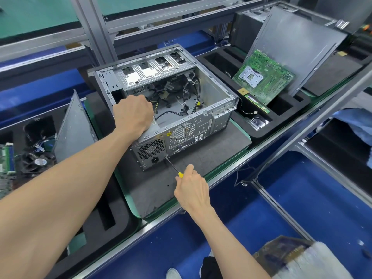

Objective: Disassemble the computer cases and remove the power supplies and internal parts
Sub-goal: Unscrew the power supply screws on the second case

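While the open grey steel computer case (165, 109) lies on the counter's dark mat, the left hand (132, 115) grips its boxy silver power supply (150, 152) in the near-left corner, fingers curled over the top. The right hand (191, 190), in front of the case, clamps a yellow-handled screwdriver (174, 167), tip at a rear screw beside the supply. Judged step: unscrewing the supply; next, lifting it free of cables.

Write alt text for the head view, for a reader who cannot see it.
The right hand drives a yellow-handled screwdriver at the rear panel beside the power supply of an open computer case, while the left hand grips the case's top edge. A green motherboard leans in a black foam tray to the right.
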Demonstrator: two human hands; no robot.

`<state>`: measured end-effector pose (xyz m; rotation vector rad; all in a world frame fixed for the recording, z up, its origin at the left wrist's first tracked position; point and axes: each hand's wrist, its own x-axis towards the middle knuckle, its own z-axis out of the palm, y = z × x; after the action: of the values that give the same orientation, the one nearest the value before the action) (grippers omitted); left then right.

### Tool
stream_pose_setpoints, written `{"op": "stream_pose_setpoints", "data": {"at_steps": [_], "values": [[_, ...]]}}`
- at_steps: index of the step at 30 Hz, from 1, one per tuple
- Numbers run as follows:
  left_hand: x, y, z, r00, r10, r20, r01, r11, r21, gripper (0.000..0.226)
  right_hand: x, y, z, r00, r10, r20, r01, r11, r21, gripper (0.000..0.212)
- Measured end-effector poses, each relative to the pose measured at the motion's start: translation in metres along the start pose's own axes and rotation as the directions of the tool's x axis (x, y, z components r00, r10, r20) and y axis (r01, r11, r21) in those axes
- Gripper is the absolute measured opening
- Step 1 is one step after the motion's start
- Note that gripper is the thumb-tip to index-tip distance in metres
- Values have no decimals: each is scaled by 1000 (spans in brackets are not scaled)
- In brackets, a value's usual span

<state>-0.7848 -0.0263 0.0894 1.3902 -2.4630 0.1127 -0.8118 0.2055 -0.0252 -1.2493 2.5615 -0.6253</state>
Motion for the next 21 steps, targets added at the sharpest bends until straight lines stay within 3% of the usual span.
{"op": "stream_pose_setpoints", "data": {"at_steps": [4, 9, 16, 21], "values": [[0, 0, -2, 1000, -2, 2, 2, 1000, 2, 42, 1, 1, -1, 1000, 8, 21, -9, 999, 48, 30], [-1, 1, -3, 1000, 0, 8, 0, 1000, -2, 41, 2, 2, -2, 1000, -9, -20, 9, 1000, -30, 28], [-1, 2, -4, 1000, -4, 17, 4, 1000, -12, 42, 2, 2, -4, 1000, 7, 18, -7, 1000, 27, 30], [-2, 2, -5, 1000, -8, 21, 8, 1000, -22, 42, 0, 3, -2, 1000, -5, -3, 5, 999, -34, 29]]}}
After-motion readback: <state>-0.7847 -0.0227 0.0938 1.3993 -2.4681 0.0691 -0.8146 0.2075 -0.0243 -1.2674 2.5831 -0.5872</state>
